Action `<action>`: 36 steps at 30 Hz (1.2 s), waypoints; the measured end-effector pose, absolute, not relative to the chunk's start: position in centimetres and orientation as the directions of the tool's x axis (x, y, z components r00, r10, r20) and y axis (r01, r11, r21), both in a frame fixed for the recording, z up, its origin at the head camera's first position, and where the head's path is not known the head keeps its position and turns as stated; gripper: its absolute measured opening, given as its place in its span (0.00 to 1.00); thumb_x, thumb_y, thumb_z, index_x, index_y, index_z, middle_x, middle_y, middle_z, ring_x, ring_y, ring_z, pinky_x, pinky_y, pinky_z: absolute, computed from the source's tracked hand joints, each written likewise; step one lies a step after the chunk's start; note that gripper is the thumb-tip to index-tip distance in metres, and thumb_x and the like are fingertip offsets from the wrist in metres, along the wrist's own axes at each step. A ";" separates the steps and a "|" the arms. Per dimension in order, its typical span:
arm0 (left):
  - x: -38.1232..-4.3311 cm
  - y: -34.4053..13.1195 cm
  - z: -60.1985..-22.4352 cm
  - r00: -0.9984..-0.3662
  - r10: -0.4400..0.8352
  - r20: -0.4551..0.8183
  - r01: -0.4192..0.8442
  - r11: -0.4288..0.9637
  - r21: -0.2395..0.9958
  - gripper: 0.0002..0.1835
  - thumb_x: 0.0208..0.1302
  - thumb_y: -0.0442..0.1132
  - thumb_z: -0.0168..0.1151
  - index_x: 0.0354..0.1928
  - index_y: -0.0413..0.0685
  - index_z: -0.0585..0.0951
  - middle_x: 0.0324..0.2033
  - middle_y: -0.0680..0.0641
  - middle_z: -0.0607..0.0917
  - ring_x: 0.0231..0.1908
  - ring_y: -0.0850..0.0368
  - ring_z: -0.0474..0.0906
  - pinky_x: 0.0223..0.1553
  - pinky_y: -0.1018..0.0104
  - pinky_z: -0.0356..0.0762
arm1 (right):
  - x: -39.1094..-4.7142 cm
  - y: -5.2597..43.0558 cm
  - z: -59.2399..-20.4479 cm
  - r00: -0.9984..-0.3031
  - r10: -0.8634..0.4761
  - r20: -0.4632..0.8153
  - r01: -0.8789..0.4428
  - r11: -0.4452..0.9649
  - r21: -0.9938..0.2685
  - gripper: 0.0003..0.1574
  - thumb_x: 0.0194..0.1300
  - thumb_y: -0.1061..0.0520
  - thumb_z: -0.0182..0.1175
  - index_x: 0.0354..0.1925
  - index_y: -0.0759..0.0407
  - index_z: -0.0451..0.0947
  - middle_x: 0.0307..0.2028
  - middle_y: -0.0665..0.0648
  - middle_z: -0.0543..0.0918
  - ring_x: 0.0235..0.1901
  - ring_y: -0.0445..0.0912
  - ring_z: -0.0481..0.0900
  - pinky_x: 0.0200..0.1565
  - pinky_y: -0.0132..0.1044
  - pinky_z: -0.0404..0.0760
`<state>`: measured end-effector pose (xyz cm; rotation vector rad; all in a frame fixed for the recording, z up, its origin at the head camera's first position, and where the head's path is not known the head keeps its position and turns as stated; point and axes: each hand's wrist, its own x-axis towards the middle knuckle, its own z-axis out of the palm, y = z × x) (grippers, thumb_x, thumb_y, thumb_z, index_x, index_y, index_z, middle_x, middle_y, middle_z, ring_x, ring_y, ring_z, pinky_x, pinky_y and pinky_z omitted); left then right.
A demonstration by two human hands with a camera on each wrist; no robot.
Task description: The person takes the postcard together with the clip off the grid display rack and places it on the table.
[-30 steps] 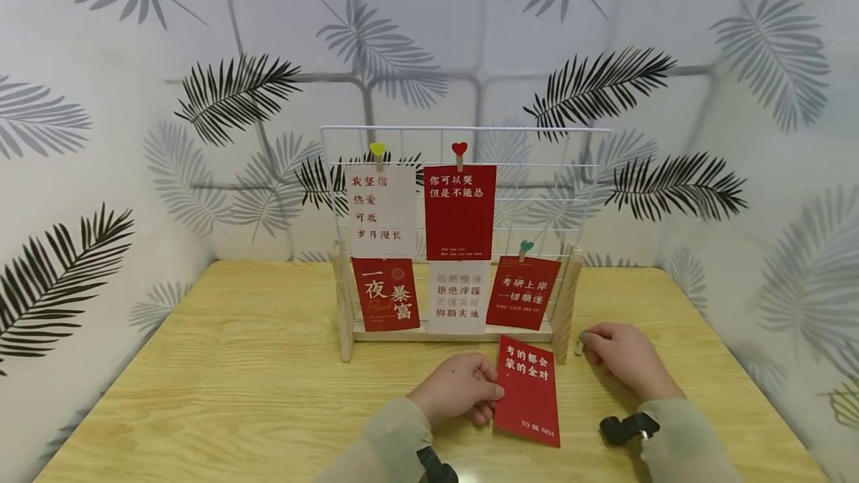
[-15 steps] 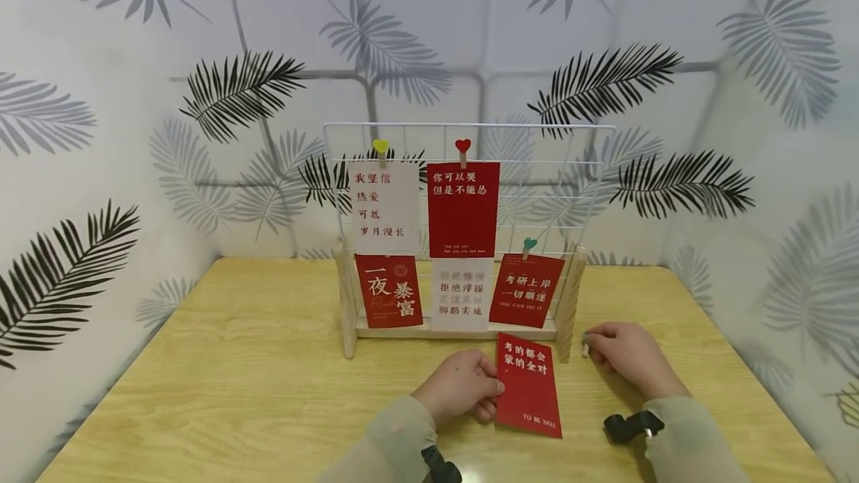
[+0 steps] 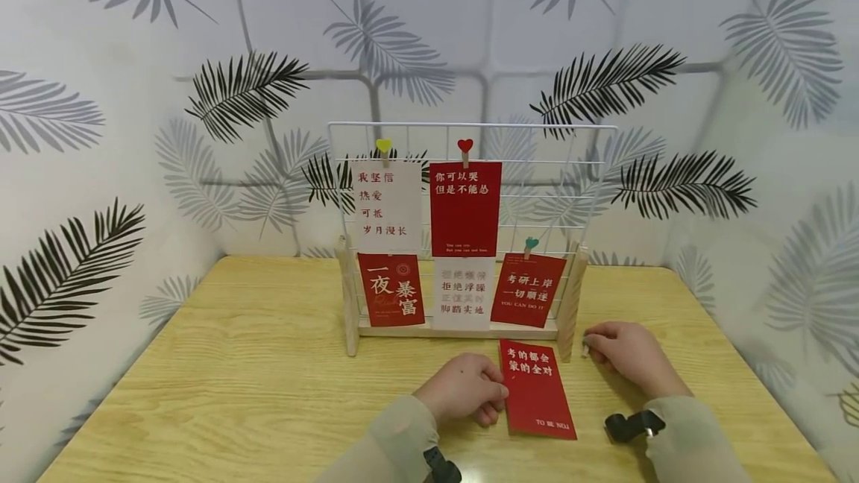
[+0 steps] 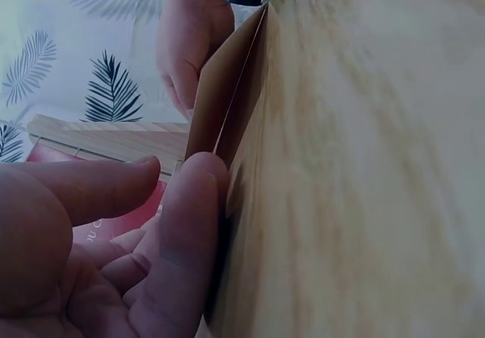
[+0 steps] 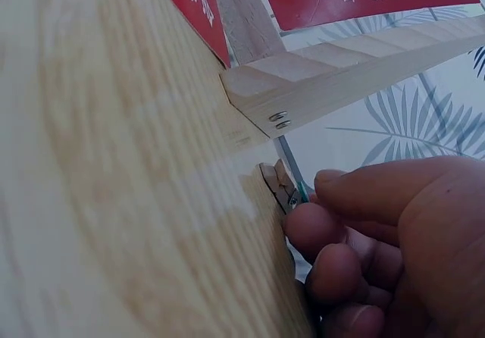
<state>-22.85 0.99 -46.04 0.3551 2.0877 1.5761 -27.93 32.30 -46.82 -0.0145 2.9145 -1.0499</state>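
My left hand (image 3: 466, 390) is at the left edge of a red card (image 3: 540, 401) with white lettering, which lies on the table before the rack. In the left wrist view the index fingertip (image 4: 203, 173) touches the card (image 4: 227, 88), whose edge looks slightly raised; the thumb stands apart from it. Right of the rack's foot, my right hand (image 3: 631, 352) pinches a small wooden clothespin (image 5: 276, 183) with a teal piece on it, low over the tabletop. Part of the clothespin is hidden by fingers.
A white wire grid rack (image 3: 537, 126) on wooden feet (image 3: 572, 311) stands behind the card. Several red and white cards hang on it, with heart-topped clothespins, yellow (image 3: 383, 146), red (image 3: 465, 146) and teal (image 3: 532, 244). Leaf-patterned fabric (image 3: 429, 21) surrounds the wooden table (image 3: 235, 364).
The red card has slipped slightly right and now lies lower, out of the left thumb and fingers' grasp. The right hand keeps pinching the clothespin in nearly the same place.
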 end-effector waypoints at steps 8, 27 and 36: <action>-22.9 0.9 -46.0 -0.840 0.496 -0.219 -0.062 0.314 0.947 0.02 0.69 0.32 0.63 0.37 0.40 0.81 0.28 0.42 0.85 0.22 0.54 0.82 0.25 0.62 0.84 | -27.8 32.4 -46.9 -1.000 -0.013 -0.028 0.009 0.733 -0.680 0.25 0.74 0.48 0.58 0.56 0.65 0.80 0.30 0.52 0.83 0.28 0.45 0.78 0.31 0.40 0.77; -23.0 0.6 -45.3 -0.851 0.493 -0.182 0.014 0.368 0.930 0.07 0.72 0.42 0.62 0.39 0.47 0.83 0.29 0.46 0.85 0.26 0.52 0.84 0.28 0.60 0.84 | -27.5 32.1 -46.3 -1.000 -0.015 -0.001 -0.009 0.673 -0.739 0.27 0.76 0.46 0.55 0.59 0.65 0.79 0.32 0.55 0.82 0.30 0.48 0.76 0.30 0.37 0.75; -22.9 0.7 -44.3 -0.868 0.480 -0.128 0.067 0.368 0.927 0.06 0.71 0.45 0.64 0.39 0.52 0.82 0.31 0.49 0.84 0.27 0.54 0.84 0.31 0.61 0.83 | -27.2 31.6 -44.7 -0.999 0.000 0.036 -0.027 0.632 -0.774 0.28 0.77 0.42 0.54 0.60 0.63 0.78 0.32 0.58 0.81 0.24 0.48 0.72 0.28 0.38 0.73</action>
